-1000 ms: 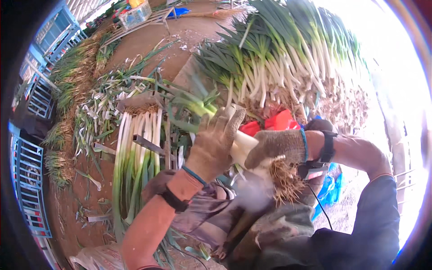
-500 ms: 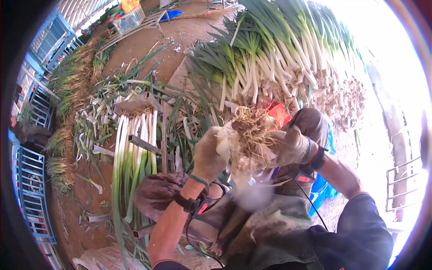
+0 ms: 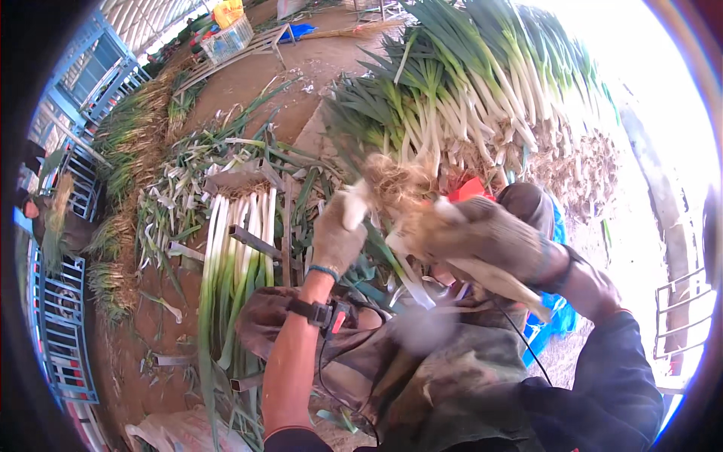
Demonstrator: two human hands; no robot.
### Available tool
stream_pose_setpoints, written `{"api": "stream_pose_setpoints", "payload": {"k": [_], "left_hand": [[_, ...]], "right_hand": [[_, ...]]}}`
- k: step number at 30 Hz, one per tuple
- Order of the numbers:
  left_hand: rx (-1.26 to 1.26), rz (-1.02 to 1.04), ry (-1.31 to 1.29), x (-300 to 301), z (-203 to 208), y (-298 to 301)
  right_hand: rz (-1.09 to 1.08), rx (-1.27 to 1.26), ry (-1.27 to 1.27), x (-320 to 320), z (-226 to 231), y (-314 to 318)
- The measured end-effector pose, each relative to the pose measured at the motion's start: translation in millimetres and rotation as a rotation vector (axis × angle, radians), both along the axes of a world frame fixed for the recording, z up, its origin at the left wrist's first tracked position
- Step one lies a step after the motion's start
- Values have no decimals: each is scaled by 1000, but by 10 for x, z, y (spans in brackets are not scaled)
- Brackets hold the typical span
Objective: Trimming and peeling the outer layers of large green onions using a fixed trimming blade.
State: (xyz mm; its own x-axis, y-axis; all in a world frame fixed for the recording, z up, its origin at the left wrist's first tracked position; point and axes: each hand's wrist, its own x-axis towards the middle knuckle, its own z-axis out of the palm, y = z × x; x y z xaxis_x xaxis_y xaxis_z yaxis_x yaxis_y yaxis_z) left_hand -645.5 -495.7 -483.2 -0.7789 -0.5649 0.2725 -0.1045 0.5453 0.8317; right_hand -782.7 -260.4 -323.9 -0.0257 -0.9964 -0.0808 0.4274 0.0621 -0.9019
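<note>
My left hand [image 3: 339,230], in a knitted work glove, is closed round the white base of a leek. That leek's brown, shaggy roots [image 3: 399,181] stick out beyond my fingers. Close by on the right, my gloved right hand [image 3: 486,237] is closed and smeared by motion. A pale, flat strip of leek skin [image 3: 501,282] trails from under it, down to the right. Whether the strip is still joined to the leek, I cannot tell. Left of my knee, trimmed leeks [image 3: 237,248] lie side by side in a metal frame [image 3: 258,242], roots at the far end.
A big pile of untrimmed leeks [image 3: 482,98] lies ahead on the right, roots toward me. Stripped leaves [image 3: 177,196] litter the floor. Further left run a row of green bundles [image 3: 132,158] and blue railings [image 3: 64,324]. A person [image 3: 64,218] is at the left edge.
My right hand has turned over and now has a pale strip trailing from it. My left hand has shifted slightly left and up with the roots. A person has come into view at the left.
</note>
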Motion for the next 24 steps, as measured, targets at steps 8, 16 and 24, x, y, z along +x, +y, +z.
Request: {"api": "stream_pose_setpoints", "payload": {"k": [8, 16, 24], "left_hand": [[486, 53, 72, 371, 498, -690], [709, -355, 129, 410, 1225, -270], [484, -523, -30, 260, 946, -163]], "right_hand": [[61, 286, 997, 138, -19, 57], [-146, -297, 1367, -129, -58, -750], [-262, -428, 861, 120, 418, -1054]]}}
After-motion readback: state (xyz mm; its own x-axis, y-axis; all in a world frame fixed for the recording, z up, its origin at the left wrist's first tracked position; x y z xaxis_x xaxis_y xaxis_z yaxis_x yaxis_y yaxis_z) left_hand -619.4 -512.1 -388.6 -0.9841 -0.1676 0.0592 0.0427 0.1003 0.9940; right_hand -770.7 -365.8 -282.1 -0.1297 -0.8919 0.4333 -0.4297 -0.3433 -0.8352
